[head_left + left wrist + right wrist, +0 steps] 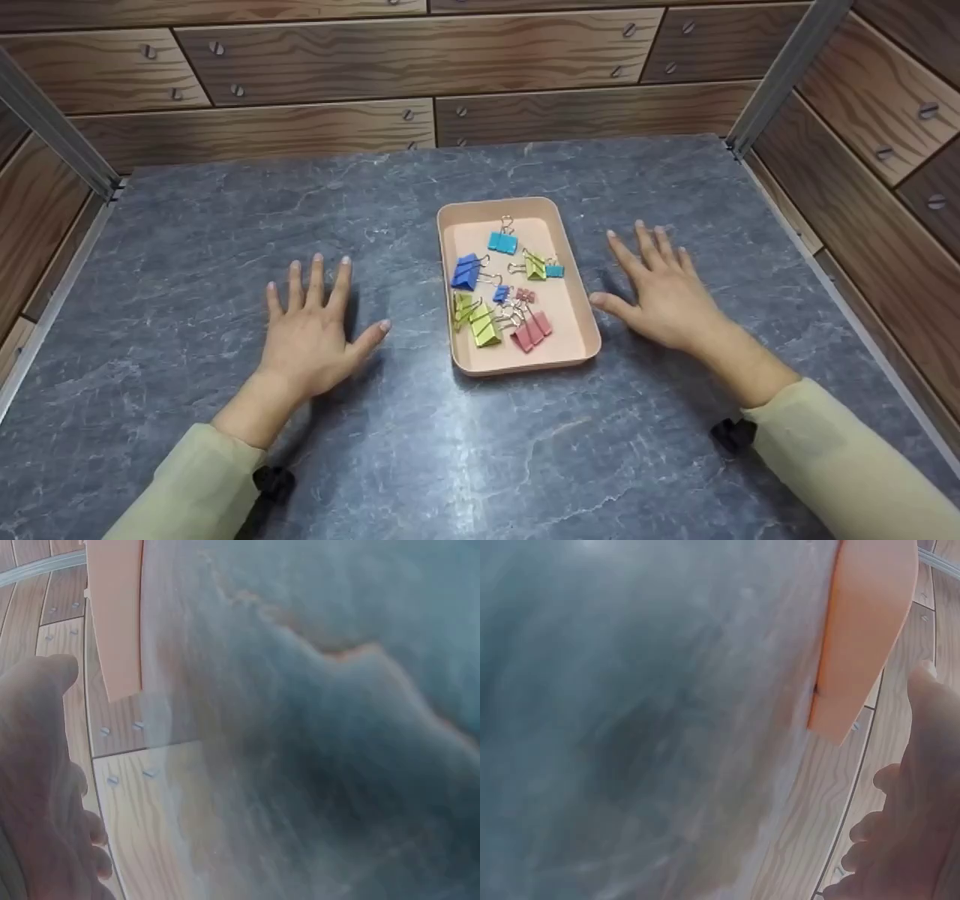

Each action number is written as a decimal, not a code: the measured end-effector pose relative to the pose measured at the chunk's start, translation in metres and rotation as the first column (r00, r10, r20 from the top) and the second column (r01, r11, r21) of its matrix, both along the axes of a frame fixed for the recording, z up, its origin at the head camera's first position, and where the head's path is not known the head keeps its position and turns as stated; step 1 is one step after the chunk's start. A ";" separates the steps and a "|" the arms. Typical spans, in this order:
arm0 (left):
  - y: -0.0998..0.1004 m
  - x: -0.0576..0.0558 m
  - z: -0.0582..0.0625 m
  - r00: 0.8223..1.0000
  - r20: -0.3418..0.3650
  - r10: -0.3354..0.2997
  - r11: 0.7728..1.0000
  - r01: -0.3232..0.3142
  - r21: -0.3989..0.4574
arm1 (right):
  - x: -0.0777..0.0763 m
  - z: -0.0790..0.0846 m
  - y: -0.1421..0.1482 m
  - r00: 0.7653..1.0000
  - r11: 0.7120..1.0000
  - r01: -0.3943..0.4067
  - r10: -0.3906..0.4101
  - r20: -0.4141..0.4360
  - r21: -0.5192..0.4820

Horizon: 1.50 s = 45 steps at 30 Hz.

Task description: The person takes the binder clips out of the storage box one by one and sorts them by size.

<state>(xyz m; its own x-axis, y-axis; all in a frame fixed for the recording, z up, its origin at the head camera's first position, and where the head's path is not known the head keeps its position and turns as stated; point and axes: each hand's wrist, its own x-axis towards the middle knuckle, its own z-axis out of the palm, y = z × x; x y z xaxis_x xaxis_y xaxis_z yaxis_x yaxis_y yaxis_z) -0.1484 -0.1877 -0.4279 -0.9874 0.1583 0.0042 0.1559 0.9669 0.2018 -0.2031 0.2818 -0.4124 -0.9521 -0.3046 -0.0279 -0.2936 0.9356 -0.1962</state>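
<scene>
A shallow pink tray (576,330) lies between the two hands in the head view, with several binder clips in it. A light-blue clip (502,242) is near its far end, a dark-blue clip (466,271) by the left wall. Green clips (485,327) and a pink clip (531,331) lie toward the near end, with smaller clips around them. To the left of the tray my left hand (311,341) is spread palm down, holding nothing. My right hand (667,300), also spread and holding nothing, has its thumb tip close to the tray's right wall. Both wrist views show the tray's outer wall (118,615).
The tray stands on a grey marbled tabletop (225,225). Wood-patterned panels (420,60) rise behind and at both sides, with metal corner posts (780,75). Dark wrist devices (274,482) sit at the cuffs of pale green sleeves (199,480).
</scene>
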 end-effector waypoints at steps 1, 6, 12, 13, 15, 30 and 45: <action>0.001 0.000 0.001 1.000 -0.004 -0.004 1.000 0.004 -0.003 | 0.000 0.000 -0.001 1.000 1.000 -0.001 0.001 0.003 -0.005; 0.008 -0.004 0.006 0.999 -0.024 -0.036 0.999 0.036 -0.012 | 0.000 0.002 -0.012 0.999 0.998 -0.013 0.015 0.034 -0.060; 0.021 -0.012 0.016 0.995 -0.051 -0.083 0.997 0.083 -0.008 | -0.001 0.003 -0.022 0.996 0.992 -0.030 0.040 0.075 -0.125; 0.024 -0.014 0.019 0.994 -0.055 -0.092 0.996 0.092 -0.004 | -0.001 0.003 -0.023 0.996 0.990 -0.034 0.045 0.077 -0.137; 0.029 -0.018 0.023 0.992 -0.062 -0.110 0.994 0.110 0.000 | -0.001 0.002 -0.025 0.995 0.984 -0.038 0.054 0.088 -0.172; 0.069 -0.054 0.047 0.966 -0.076 -0.248 0.966 0.253 0.051 | -0.007 -0.013 -0.027 0.979 0.907 -0.044 0.123 0.163 -0.419; 0.092 -0.091 0.041 0.929 0.010 -0.369 0.859 0.337 0.385 | -0.016 -0.037 -0.029 0.954 0.661 -0.003 0.227 0.196 -0.750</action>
